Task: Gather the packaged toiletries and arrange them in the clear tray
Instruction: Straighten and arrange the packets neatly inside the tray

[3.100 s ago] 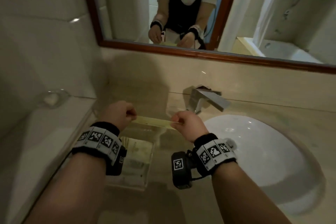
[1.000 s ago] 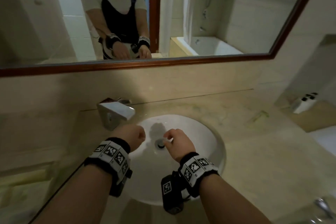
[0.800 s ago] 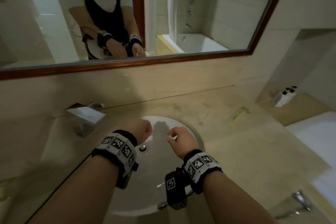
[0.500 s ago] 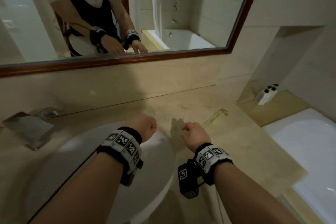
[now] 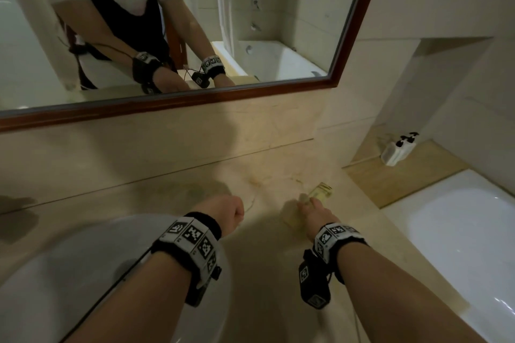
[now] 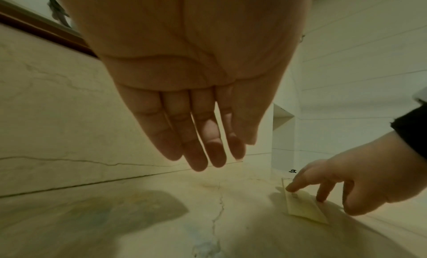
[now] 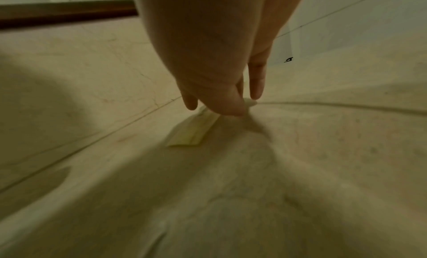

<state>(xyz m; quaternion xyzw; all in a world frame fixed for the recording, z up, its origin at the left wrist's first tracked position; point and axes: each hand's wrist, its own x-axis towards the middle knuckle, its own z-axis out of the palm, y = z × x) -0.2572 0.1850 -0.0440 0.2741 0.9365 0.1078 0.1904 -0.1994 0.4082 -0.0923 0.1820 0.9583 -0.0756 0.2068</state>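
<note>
One flat yellow packet (image 5: 320,193) lies on the beige marble counter (image 5: 172,192), right of the white sink (image 5: 83,273) and near the counter's far right corner. The right hand (image 5: 312,210) reaches down onto it, fingers (image 6: 298,184) spread with the tips touching the packet's top, the thumb at its near edge (whether it has truly pinched the packet, I cannot tell). The left hand (image 5: 223,213) hovers over the counter beside the sink, holding nothing; its fingers (image 6: 196,143) lie close together, straight and relaxed.
</note>
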